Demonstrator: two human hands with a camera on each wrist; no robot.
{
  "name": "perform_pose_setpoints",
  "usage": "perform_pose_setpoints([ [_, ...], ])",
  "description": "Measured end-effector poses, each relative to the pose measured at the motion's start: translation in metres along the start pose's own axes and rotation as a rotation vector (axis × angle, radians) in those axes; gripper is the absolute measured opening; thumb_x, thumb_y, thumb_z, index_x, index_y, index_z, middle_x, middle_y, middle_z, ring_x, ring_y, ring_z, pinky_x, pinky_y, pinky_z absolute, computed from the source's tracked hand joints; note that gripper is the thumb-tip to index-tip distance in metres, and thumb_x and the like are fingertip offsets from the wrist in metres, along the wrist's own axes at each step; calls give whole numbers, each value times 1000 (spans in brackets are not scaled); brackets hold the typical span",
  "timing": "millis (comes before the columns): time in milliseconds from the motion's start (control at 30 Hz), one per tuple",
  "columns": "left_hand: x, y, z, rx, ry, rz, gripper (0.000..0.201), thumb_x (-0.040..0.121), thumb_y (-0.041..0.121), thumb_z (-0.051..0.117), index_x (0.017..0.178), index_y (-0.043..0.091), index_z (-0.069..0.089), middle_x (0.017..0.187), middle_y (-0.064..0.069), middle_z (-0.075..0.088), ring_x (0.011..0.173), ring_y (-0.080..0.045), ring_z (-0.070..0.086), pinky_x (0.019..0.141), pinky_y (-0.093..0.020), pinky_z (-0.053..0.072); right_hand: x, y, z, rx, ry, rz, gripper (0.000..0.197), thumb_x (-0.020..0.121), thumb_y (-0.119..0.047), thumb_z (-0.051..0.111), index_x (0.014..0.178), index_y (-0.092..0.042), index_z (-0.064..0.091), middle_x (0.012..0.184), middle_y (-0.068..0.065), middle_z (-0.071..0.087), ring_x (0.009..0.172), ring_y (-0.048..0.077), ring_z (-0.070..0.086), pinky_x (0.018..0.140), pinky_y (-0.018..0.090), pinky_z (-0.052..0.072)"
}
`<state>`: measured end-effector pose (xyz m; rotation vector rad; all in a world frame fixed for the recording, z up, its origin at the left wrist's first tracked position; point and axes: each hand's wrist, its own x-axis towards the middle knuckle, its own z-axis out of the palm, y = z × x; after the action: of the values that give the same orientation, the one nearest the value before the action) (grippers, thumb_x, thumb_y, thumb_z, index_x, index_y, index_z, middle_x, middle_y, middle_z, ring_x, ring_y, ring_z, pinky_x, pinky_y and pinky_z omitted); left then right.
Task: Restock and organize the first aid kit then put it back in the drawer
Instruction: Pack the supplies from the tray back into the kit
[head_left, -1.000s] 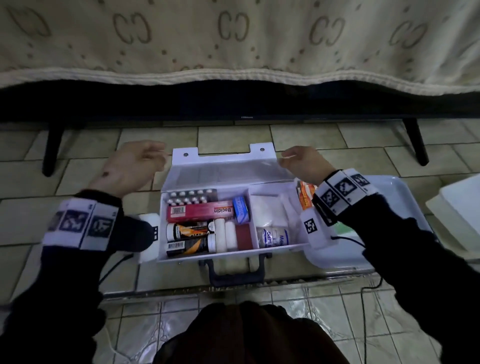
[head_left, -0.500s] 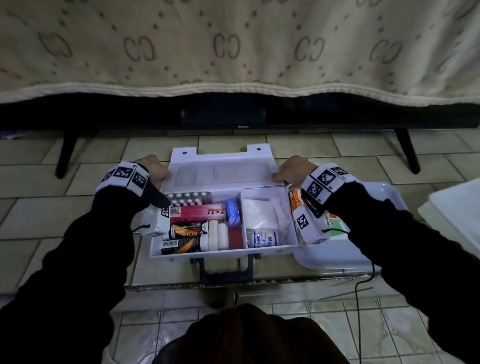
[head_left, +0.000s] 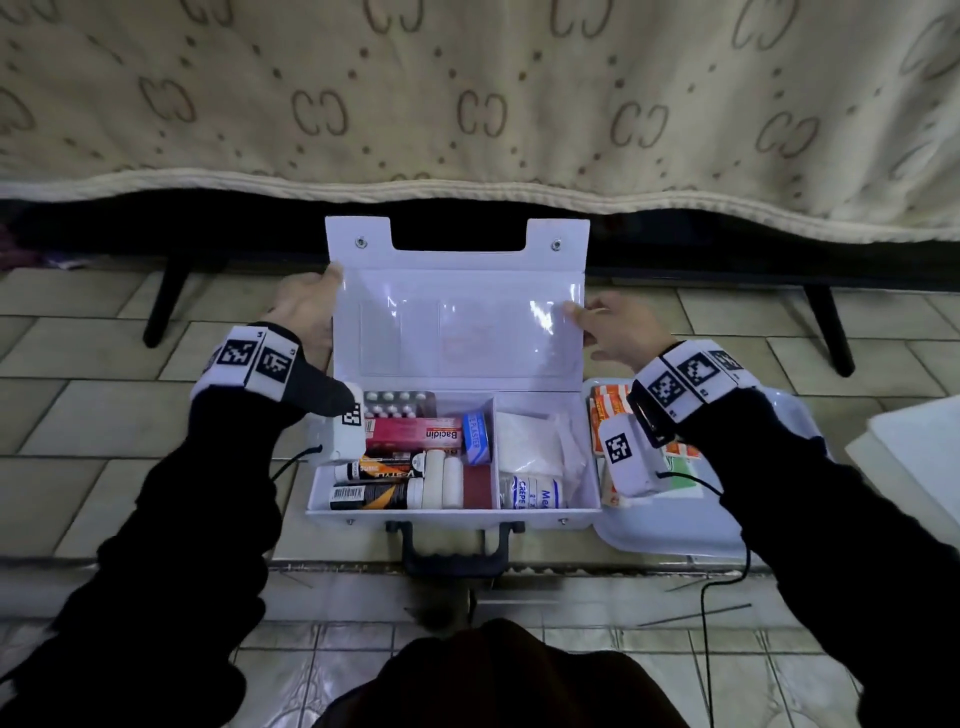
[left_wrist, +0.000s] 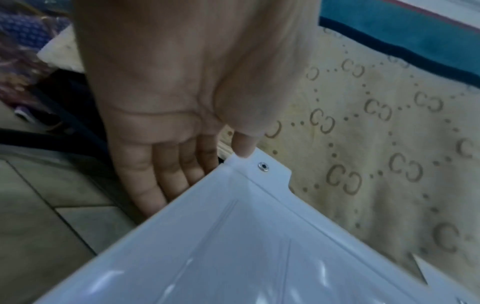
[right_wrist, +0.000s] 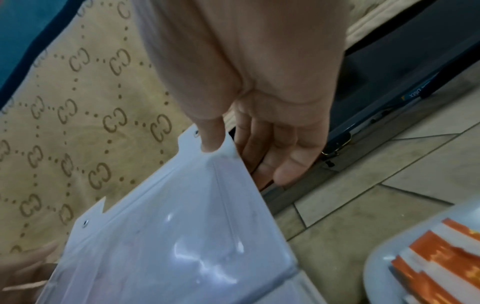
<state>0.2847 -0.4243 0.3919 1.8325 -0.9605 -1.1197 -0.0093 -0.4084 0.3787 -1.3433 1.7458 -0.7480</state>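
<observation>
The white first aid kit (head_left: 452, 512) stands open on the tiled floor, with its lid (head_left: 457, 322) raised upright. My left hand (head_left: 324, 291) pinches the lid's left edge, thumb (left_wrist: 244, 146) in front and fingers behind. At the right edge my right hand (head_left: 592, 322) pinches the lid (right_wrist: 182, 236) the same way. Inside lie a blister pack (head_left: 397, 402), a red Bacidin box (head_left: 415, 432), a blue plaster roll (head_left: 477, 436), two tubes (head_left: 379, 470), bandage rolls (head_left: 441, 486), a white gauze pack (head_left: 530, 441) and a crepe bandage (head_left: 530, 491).
A white tray (head_left: 675, 535) with orange sachets (head_left: 605, 408) lies right of the kit, under my right wrist. Behind the kit hangs a beige blanket (head_left: 467, 104) over a dark frame with black legs (head_left: 166, 296). White sheets (head_left: 924, 447) lie at the far right.
The lid has swung up from lying flat behind the box to standing upright. Both hands came in to its side edges and rose with it.
</observation>
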Motion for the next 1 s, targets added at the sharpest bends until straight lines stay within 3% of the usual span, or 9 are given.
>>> perform_pose_setpoints([
  [100, 1, 12, -3, -110, 87, 38, 29, 96, 41, 44, 92, 15, 57, 91, -6, 60, 85, -23, 57, 76, -34, 49, 2, -6, -5, 151, 63, -34, 27, 92, -35, 54, 76, -14, 54, 85, 2, 60, 68, 14, 58, 62, 25, 46],
  [200, 4, 10, -3, -164, 93, 72, 31, 92, 45, 49, 71, 22, 49, 82, -3, 57, 78, -23, 57, 71, -30, 50, -1, -11, -13, 165, 54, -69, 27, 93, -34, 52, 71, -18, 53, 80, -3, 61, 65, 10, 59, 64, 24, 47],
  [367, 12, -6, 3, -244, 119, 103, 36, 77, 55, 56, 65, 22, 53, 76, 0, 52, 74, -20, 47, 74, -31, 44, -10, -2, -29, 85, -18, -105, 8, 91, -23, 58, 92, -16, 61, 79, -6, 63, 69, 9, 59, 65, 20, 46],
  [500, 12, -14, 10, -295, 143, 152, 39, 83, 50, 55, 59, 22, 41, 65, 1, 37, 67, -18, 38, 66, -29, 33, -16, 17, -54, -388, -35, -124, 20, 84, -6, 64, 103, -12, 65, 80, -3, 65, 81, 12, 62, 57, -1, 39],
  [633, 12, -20, 12, -284, 167, 205, 45, 89, 48, 52, 59, 21, 31, 62, 1, 27, 59, -14, 29, 58, -29, 28, -31, 39, -63, -575, -23, 0, 17, 84, -2, 61, 89, -16, 70, 83, -1, 68, 76, 10, 62, 55, 13, 38],
  [767, 15, -23, 9, -249, 172, 242, 30, 88, 50, 49, 67, 29, 43, 73, 6, 44, 85, -15, 46, 83, -31, 42, -46, 60, -51, -559, -83, 53, 20, 77, -6, 73, 96, -10, 70, 91, 5, 66, 79, 11, 56, 55, 8, 35],
  [867, 20, -29, 4, -327, 126, 231, 41, 77, 59, 58, 64, 25, 41, 70, 3, 38, 67, -14, 41, 65, -28, 37, -52, 74, -35, -583, -113, 59, 29, 72, -17, 79, 99, -11, 69, 96, 4, 64, 83, 12, 54, 65, 15, 39],
  [933, 22, -30, 2, -354, 115, 206, 43, 67, 66, 61, 66, 26, 46, 76, 1, 41, 74, -16, 41, 68, -31, 36, -56, 81, -24, -620, -145, 57, 39, 68, -23, 81, 102, -13, 67, 95, 1, 58, 86, 14, 51, 73, 22, 39],
  [1000, 20, -28, 2, -320, 116, 209, 42, 71, 64, 58, 64, 26, 44, 72, 2, 38, 68, -16, 39, 64, -30, 34, -57, 86, -15, -647, -152, 51, 45, 64, -22, 83, 104, -13, 65, 98, 2, 56, 90, 18, 54, 76, 26, 45],
])
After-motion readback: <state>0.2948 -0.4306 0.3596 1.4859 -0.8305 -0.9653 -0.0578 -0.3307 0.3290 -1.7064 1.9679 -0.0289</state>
